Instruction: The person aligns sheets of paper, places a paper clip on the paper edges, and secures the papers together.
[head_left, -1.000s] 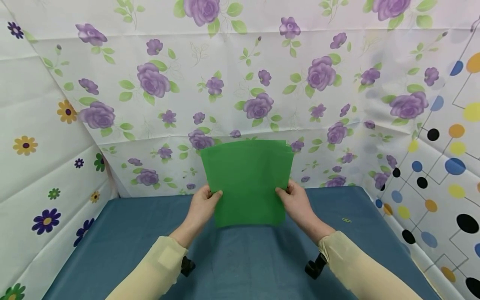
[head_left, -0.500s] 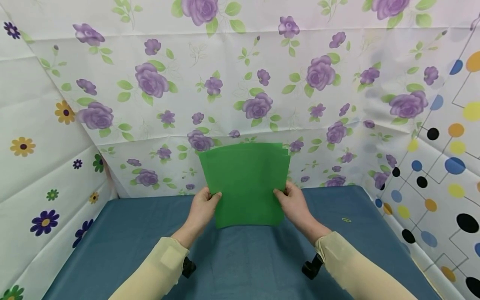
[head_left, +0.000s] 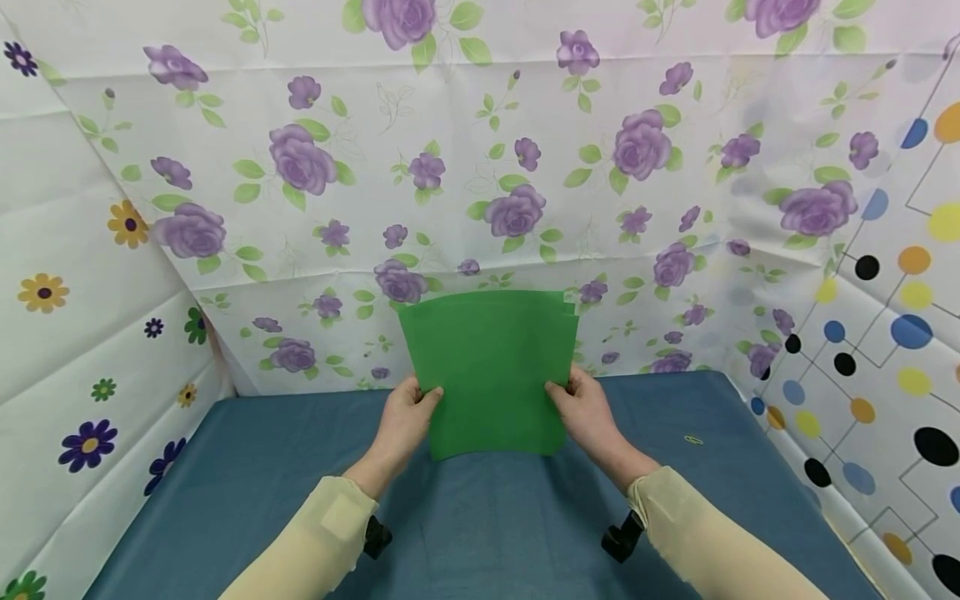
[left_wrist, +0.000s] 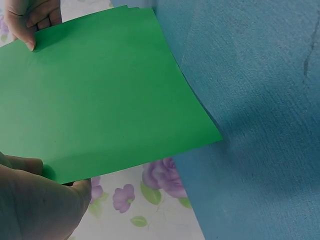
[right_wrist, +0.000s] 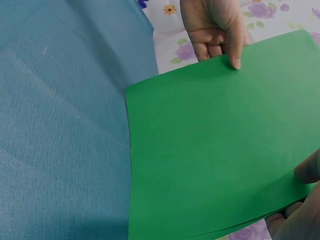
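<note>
The left hand (head_left: 402, 417) and right hand (head_left: 591, 412) pinch opposite side edges of the green sheets (head_left: 489, 375), tilted up over the blue table (head_left: 225, 483); whether the lower edge touches it I cannot tell. Only the head view shows a small yellow loop (head_left: 693, 440) lying to the right; the right wrist view reveals left-hand fingers (right_wrist: 214, 50) reaching behind the sheets.

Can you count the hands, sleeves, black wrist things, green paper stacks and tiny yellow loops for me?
Bare left hand and bare right hand: 2
Long cream fabric sleeves: 2
Blocky black wrist attachments: 2
Rectangular green paper stack: 1 (too overlapped to count sheets)
Small yellow oval loop: 1
Total: 8
</note>
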